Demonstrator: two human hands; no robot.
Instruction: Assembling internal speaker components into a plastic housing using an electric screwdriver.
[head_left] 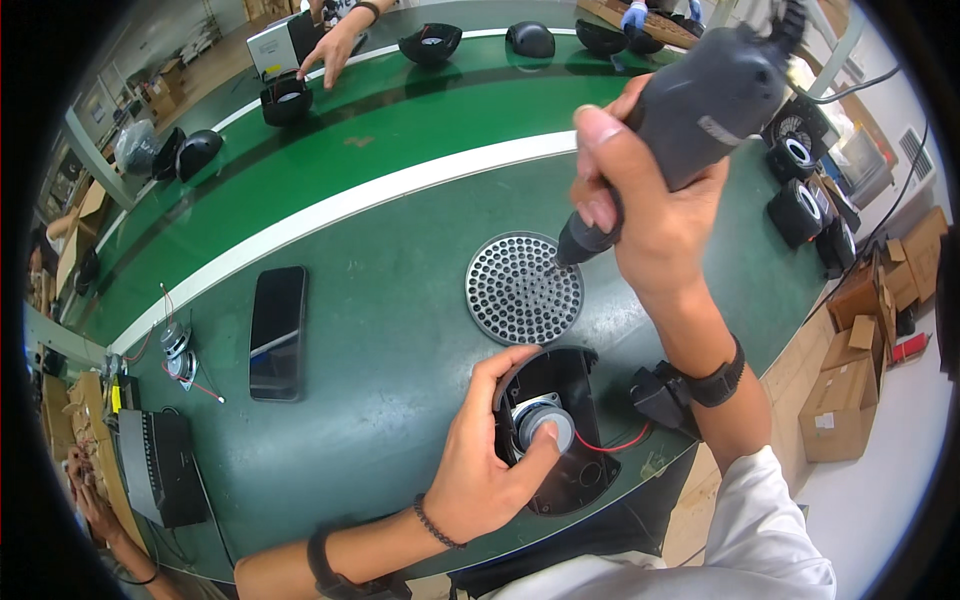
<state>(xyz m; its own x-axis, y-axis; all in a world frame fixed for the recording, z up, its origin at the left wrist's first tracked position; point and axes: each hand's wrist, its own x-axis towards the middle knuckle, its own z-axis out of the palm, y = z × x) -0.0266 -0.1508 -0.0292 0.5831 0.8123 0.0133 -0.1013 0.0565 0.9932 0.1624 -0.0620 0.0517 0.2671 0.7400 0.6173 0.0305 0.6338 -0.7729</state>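
Note:
My right hand (660, 200) is wrapped round a dark grey electric screwdriver (705, 110), tilted so that its nose points down and left. The nose is over the right part of a round metal tray full of small holes (500, 300); whether it touches is unclear. Nearer to me, my left hand (490, 460) grips the left rim of a black plastic speaker housing (575, 492). Its thumb presses on a small round grey speaker (546, 428) inside the housing. A red wire (615, 448) runs from the speaker over the housing's right side.
A phone (278, 335) lies on the green table to the left, beside loose small speakers (178, 350) and a black box (162, 470). Beyond a white rail (350, 205), a green belt carries black housings (430, 42). Other people's hands (340, 45) work there. Cardboard boxes (845, 390) stand right.

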